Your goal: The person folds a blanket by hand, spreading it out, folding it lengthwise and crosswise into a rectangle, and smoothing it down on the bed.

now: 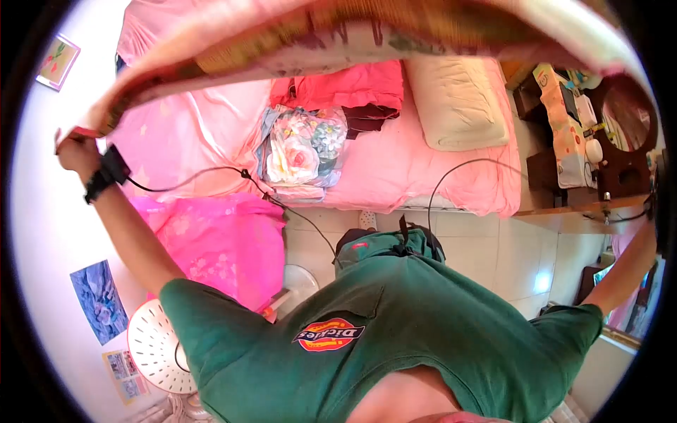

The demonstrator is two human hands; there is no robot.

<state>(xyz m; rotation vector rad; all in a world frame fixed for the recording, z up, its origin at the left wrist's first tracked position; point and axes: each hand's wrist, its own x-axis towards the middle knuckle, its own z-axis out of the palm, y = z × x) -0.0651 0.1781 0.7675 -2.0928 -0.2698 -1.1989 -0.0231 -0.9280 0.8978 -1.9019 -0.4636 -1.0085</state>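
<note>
My left hand [77, 154] is raised at the far left, its fingers closed on one corner of a large patterned bed sheet [296, 53]. The sheet stretches across the top of the view in a billowing arc, blurred, with pink, white and golden-brown parts. Its far end runs to the upper right. My right arm reaches out on that side, but the hand is lost in the dark rim. Below the sheet lies a bed with a pink cover [381, 176]. On it are a folded floral cloth [300, 151] and red-pink folded cloth [360, 84].
A cream pillow [458, 106] lies on the bed's right part. Bright pink cloth [218, 240] hangs near my left arm, above a white perforated round stool [159, 345]. A dark dresser with a round mirror [627, 113] stands right. Black cables [204, 169] run from my wrists.
</note>
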